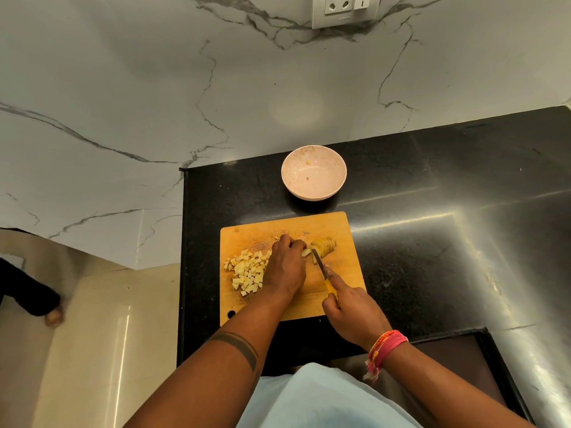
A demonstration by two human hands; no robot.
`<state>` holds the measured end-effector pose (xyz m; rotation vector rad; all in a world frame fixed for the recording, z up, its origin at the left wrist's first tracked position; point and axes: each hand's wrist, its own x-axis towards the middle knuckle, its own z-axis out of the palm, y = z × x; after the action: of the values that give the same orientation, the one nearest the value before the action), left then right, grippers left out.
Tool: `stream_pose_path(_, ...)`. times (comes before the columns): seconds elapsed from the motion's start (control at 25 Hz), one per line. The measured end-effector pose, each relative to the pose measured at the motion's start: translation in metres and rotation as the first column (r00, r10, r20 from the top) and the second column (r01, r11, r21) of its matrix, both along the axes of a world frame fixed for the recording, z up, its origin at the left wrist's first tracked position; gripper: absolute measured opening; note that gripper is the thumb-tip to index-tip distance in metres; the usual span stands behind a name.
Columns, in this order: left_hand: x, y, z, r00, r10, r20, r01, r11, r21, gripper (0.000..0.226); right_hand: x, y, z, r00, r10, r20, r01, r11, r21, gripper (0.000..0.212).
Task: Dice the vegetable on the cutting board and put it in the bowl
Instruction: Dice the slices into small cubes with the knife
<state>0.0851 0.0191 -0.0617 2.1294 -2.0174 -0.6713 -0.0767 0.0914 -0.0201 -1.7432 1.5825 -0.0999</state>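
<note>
Both forearms reach up from the bottom of the frame onto the wooden cutting board (287, 223), which lies at the centre on a black countertop (432, 196). The left hand (285, 268) sits knuckles-up in the middle of the board, its fingers curled down onto strips of the pale vegetable (306, 251) and pinning them against the wood. The right hand (349, 313), lower and to the right, is clenched round the yellow handle of a knife (323, 271), index finger stretched along the spine; the dark blade angles up and left, its tip just beside the left fingertips. Pink and orange threads (384, 345) circle the right wrist. A sliced, still unchopped piece (326, 244) rests just right of the blade tip. A heap of diced cubes (247, 268) lies on the left part of the board, touching the left hand. Above the board, apart from it, a pale pink bowl (313, 193) stands on the countertop with only a few tiny scraps inside. A marble wall (123, 88) fills the upper frame, with a socket plate (346, 10) at the top edge.
</note>
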Motion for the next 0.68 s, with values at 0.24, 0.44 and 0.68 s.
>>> stream_pose_path(0.24,0.009,0.001,0.003,0.998,0.014,-0.060,-0.014,1.000,-0.003,0.045,0.007,0.005,-0.002,1.000,0.013,-0.024,-0.013,1.000,-0.019,0.068)
stream_pose_path(0.44,0.016,0.005,0.001,0.997,0.027,-0.066,-0.028,0.999,-0.019,0.040,0.015,0.009,-0.008,0.996,0.062,-0.060,-0.063,0.998,-0.017,0.069)
stream_pose_path(0.68,0.017,0.002,0.002,0.995,0.048,-0.090,-0.050,0.998,-0.026,0.036,0.022,0.006,-0.008,0.989,0.077,-0.123,-0.089,0.992,-0.094,0.070)
